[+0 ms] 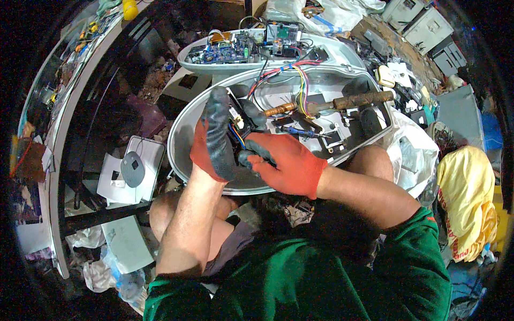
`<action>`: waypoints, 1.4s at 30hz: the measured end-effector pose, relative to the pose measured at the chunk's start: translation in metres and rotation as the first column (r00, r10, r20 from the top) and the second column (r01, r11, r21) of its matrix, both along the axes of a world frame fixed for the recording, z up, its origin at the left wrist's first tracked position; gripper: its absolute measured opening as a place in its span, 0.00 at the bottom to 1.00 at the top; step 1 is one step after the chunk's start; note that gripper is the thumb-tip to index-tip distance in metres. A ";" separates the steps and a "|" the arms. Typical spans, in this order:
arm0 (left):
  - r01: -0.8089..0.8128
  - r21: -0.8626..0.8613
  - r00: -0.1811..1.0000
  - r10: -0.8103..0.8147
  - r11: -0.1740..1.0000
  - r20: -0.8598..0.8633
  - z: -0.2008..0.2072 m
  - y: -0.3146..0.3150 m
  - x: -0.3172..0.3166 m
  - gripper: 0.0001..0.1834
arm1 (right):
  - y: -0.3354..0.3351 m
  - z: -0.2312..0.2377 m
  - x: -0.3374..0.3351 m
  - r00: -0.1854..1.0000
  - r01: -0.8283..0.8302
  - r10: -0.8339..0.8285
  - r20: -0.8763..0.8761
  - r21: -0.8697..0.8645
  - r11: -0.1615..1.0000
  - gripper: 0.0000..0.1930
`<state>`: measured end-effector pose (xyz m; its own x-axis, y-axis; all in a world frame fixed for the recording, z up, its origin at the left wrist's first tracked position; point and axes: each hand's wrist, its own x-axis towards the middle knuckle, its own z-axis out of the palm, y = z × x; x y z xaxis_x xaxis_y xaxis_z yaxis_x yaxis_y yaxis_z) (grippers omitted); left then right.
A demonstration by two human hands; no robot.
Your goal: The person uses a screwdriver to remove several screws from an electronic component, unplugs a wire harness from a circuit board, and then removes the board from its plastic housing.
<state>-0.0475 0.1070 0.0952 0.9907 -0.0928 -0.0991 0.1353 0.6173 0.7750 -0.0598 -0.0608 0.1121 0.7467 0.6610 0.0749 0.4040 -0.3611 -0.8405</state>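
Note:
Both my hands wear red gloves with dark grey palms. My left hand (214, 136) is raised with its fingers wrapped on a small dark component (239, 119) with blue and yellow wires. My right hand (284, 160) grips the same component from the lower right. They work over a large grey oval metal housing (184, 134) lying on my lap. Inside it lie a hammer with a worn wooden handle (358, 100), a blue-handled screwdriver (297, 130) and coloured wires (300, 75).
A second housing half (342, 53) behind holds blue circuit boards (225, 52). A white box with a grey disc (134, 168) lies at left, beside a curved white shelf (56, 160). Yellow cloth (471, 198), grey metal boxes (428, 24) and scrap clutter sit at right.

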 end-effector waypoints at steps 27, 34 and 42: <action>-0.106 -0.377 0.985 0.044 0.920 -0.170 0.002 0.028 0.011 0.21 | -0.037 0.018 0.028 0.961 0.157 -0.079 -0.265 0.286 0.945 0.18; 0.014 -0.125 0.986 -0.035 0.992 -0.161 0.011 -0.007 -0.003 0.26 | -0.027 0.005 0.019 0.952 0.193 -0.166 -0.257 0.086 0.977 0.32; 0.133 -0.253 0.990 -0.143 0.958 -0.019 0.002 0.003 -0.001 0.30 | -0.024 0.003 0.026 0.872 0.313 -0.149 -0.467 0.297 0.902 0.13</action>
